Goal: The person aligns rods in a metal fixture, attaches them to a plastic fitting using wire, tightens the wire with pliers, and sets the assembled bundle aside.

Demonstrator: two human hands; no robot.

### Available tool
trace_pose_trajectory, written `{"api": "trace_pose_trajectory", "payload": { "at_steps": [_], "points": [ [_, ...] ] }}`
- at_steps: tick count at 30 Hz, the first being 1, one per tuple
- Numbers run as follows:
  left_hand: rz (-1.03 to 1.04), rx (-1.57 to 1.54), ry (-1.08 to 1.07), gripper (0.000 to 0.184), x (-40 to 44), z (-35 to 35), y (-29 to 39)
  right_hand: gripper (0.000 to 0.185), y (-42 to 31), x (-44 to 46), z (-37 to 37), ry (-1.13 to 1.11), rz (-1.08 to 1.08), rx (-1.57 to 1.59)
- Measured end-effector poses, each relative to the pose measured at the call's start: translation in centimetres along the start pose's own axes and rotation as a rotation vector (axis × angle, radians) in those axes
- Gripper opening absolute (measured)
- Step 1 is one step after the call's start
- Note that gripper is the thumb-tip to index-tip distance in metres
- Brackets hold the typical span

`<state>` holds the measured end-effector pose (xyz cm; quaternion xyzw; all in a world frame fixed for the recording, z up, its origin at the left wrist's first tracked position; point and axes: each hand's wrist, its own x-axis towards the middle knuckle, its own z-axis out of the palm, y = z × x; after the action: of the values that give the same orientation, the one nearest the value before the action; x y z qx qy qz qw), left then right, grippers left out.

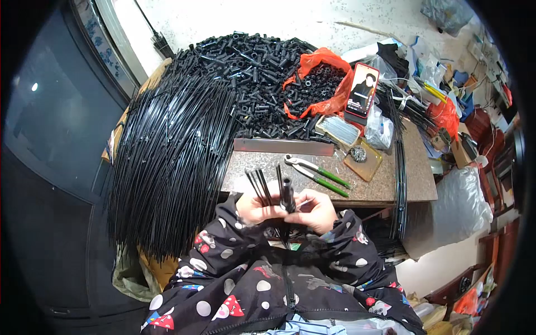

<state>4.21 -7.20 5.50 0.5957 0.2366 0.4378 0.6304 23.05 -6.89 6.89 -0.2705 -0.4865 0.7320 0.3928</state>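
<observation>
My left hand (252,212) is closed around several thin black rods (259,187), which fan upward past the fingers. A thicker black tube (287,192) stands upright between my two hands, its open end up, with the left fingertips against it. Close against the tube's right side, my right hand (318,213) is pinched shut, and a thin pale pin (304,203) shows at its fingertips. The lower end of the tube is partly hidden by the fingers. Just beyond my hands, pincers with green handles (324,177) lie on the speckled tabletop (254,166).
Long black rods (162,151) drape over the table's left side. Short black tubes (240,78) are heaped behind a metal bar (282,147). Right of them are a red bag (326,56), a phone (363,92), a box of thin pins (338,129) and an amber block (368,167).
</observation>
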Motion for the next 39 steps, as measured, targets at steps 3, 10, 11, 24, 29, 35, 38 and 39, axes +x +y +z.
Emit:
{"api": "trace_pose_trajectory", "payload": {
  "at_steps": [3, 10, 11, 24, 29, 35, 38, 39],
  "points": [
    [0.136, 0.366, 0.004, 0.082, 0.9, 1.4, 0.9, 0.029, 0.8, 0.5, -0.1, 0.178, -0.145, -0.130],
    [0.061, 0.431, 0.370, 0.026, 1.1, 3.9, 0.3, 0.017, 0.1, -0.7, 1.6, 0.489, -0.435, -0.738],
    [0.074, 0.524, 0.371, 0.024, 1.1, 3.7, 0.3, 0.015, 1.2, -0.4, 1.5, 0.434, -0.387, -0.361],
    [0.177, 0.025, 0.435, 0.021, 1.0, 4.8, -1.6, 0.046, 0.6, 0.6, 1.8, 0.313, -0.165, -0.082],
    [0.259, -0.170, 0.410, 0.025, 1.4, 5.2, -1.3, 0.051, 0.0, 1.5, 1.3, 0.133, -0.098, -0.224],
    [0.156, -0.020, 0.588, 0.014, 0.6, 5.5, -1.7, 0.043, 1.1, 0.0, 2.4, 0.233, -0.275, -0.377],
    [0.117, 0.151, 0.595, 0.009, 0.5, 5.2, -2.2, 0.026, 1.0, -0.6, 3.5, 0.473, -0.560, -0.673],
    [0.112, 0.208, 0.604, 0.009, 0.5, 5.4, -1.6, 0.023, 1.0, -1.0, 3.6, 0.524, -0.622, -0.789]
  ]
}}
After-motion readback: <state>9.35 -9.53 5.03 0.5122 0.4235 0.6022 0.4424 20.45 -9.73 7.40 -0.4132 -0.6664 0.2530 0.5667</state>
